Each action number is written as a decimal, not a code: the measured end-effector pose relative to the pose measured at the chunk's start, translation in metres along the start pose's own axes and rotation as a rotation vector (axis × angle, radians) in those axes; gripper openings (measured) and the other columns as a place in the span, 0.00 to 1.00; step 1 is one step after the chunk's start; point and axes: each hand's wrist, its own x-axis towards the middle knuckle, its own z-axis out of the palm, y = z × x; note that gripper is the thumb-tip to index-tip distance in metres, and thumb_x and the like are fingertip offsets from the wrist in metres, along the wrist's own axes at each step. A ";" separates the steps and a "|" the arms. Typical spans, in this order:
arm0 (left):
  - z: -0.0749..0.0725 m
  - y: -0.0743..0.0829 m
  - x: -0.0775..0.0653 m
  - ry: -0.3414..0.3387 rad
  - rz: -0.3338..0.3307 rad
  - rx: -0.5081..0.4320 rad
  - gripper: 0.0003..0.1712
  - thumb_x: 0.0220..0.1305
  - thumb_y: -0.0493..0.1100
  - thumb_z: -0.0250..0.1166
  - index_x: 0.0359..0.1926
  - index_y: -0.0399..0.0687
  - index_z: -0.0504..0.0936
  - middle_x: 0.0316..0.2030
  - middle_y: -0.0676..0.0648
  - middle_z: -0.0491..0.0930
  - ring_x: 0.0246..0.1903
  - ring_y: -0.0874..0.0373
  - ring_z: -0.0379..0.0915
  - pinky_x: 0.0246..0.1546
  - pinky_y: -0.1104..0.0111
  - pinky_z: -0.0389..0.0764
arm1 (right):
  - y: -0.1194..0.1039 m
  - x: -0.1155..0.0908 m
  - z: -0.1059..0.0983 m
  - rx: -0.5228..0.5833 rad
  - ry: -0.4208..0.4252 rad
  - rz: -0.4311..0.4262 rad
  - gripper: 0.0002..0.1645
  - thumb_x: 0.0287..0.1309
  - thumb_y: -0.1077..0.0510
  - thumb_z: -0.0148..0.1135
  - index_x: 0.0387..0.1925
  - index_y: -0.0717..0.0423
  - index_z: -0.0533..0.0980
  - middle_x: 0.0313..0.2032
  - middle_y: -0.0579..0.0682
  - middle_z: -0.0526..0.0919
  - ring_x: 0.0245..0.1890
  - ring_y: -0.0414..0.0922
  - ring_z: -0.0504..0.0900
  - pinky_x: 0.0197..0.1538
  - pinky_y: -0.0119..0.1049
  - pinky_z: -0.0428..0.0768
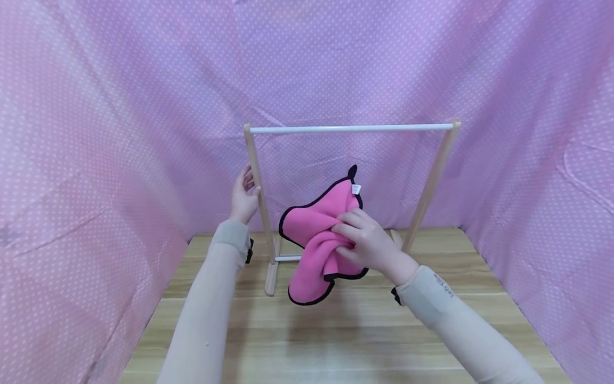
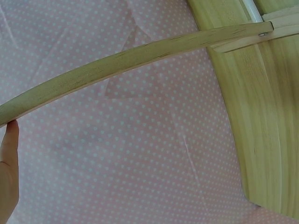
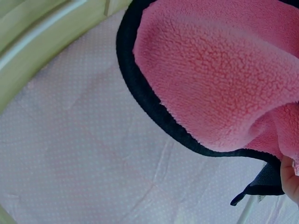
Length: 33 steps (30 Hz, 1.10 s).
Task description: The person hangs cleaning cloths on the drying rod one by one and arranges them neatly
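A pink fleecy cloth point(image 1: 307, 221) with black edging, a small black loop and a white label hangs bunched from my right hand point(image 1: 371, 240). The fingers grip it near its middle, and its lower lobes drape over the tabletop. Up close in the right wrist view, the cloth point(image 3: 215, 79) shows a curly pile. My left hand point(image 1: 244, 197) is at the left post point(image 1: 264, 218) of a wooden rack, holding it partway up. Its thumb crosses the post and the other fingers curl beside it. In the left wrist view one fingertip meets the edge of the post point(image 2: 117, 65).
A white rod point(image 1: 350, 129) spans the top of the rack between the left post and the right post point(image 1: 431, 186). The rack stands on a wood-grain table point(image 1: 384, 336). Pink dotted curtains point(image 1: 120, 133) enclose the back and sides.
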 end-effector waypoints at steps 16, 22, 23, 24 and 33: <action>0.001 0.001 -0.001 0.023 0.018 0.003 0.39 0.64 0.23 0.49 0.72 0.50 0.53 0.68 0.42 0.62 0.64 0.48 0.61 0.65 0.61 0.70 | 0.014 0.035 -0.023 -0.039 0.084 0.030 0.14 0.34 0.67 0.72 0.30 0.62 0.80 0.33 0.56 0.78 0.34 0.51 0.73 0.37 0.39 0.77; 0.000 0.001 -0.002 0.021 0.009 0.020 0.38 0.65 0.25 0.49 0.73 0.51 0.52 0.68 0.43 0.61 0.65 0.49 0.60 0.65 0.62 0.69 | 0.026 0.052 -0.032 -0.043 0.116 0.048 0.14 0.36 0.68 0.70 0.32 0.64 0.80 0.34 0.59 0.79 0.35 0.53 0.74 0.39 0.43 0.76; -0.001 0.001 -0.002 0.021 0.011 0.022 0.38 0.65 0.25 0.49 0.73 0.51 0.51 0.68 0.43 0.61 0.65 0.49 0.60 0.65 0.62 0.69 | 0.028 0.055 -0.033 -0.044 0.120 0.051 0.14 0.37 0.68 0.70 0.32 0.65 0.80 0.35 0.59 0.79 0.35 0.54 0.74 0.39 0.43 0.76; -0.002 0.001 -0.002 0.022 0.012 0.021 0.38 0.65 0.25 0.49 0.73 0.50 0.51 0.68 0.43 0.61 0.65 0.49 0.60 0.65 0.61 0.69 | 0.030 0.058 -0.034 -0.047 0.124 0.054 0.13 0.37 0.68 0.69 0.32 0.65 0.80 0.35 0.59 0.79 0.35 0.54 0.74 0.39 0.43 0.76; -0.004 -0.001 -0.002 0.026 -0.001 0.017 0.39 0.65 0.25 0.50 0.73 0.52 0.51 0.68 0.43 0.61 0.65 0.49 0.60 0.66 0.61 0.68 | 0.048 0.078 -0.037 -0.093 0.191 0.074 0.12 0.42 0.65 0.66 0.33 0.65 0.80 0.34 0.60 0.79 0.35 0.56 0.73 0.41 0.45 0.75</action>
